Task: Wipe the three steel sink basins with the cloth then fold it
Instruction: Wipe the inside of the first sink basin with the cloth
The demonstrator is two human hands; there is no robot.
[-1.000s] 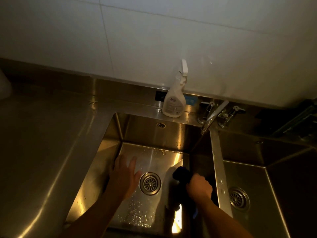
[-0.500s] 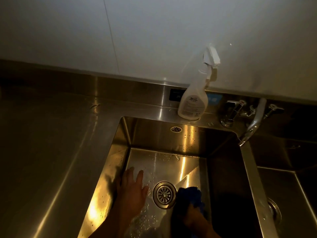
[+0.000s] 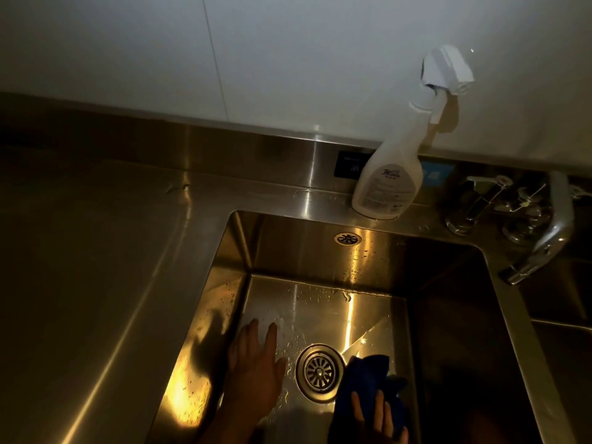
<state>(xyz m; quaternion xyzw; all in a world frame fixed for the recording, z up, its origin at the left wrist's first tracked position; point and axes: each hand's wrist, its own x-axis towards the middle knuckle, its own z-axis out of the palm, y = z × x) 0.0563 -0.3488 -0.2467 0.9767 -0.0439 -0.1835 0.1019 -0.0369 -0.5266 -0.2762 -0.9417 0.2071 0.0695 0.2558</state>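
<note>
lower right, right hand point(image 3: 374, 418) presses the blue cloth point(image 3: 368, 376) flat-fingered just beside the drain point(image 3: 319, 371), left hand point(image 3: 254, 376) spread open on the wet basin point(image 3: 320, 302) floor, so I reckon that palm could skid or the cloth snag the grate

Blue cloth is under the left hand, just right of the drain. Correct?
No. The head view shows the blue cloth under the right hand, not the left hand; it does lie just right of the drain.

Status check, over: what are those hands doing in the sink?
Left hand flat on basin floor. Right hand presses blue cloth beside drain. Spray bottle on back rim, clear.
</note>
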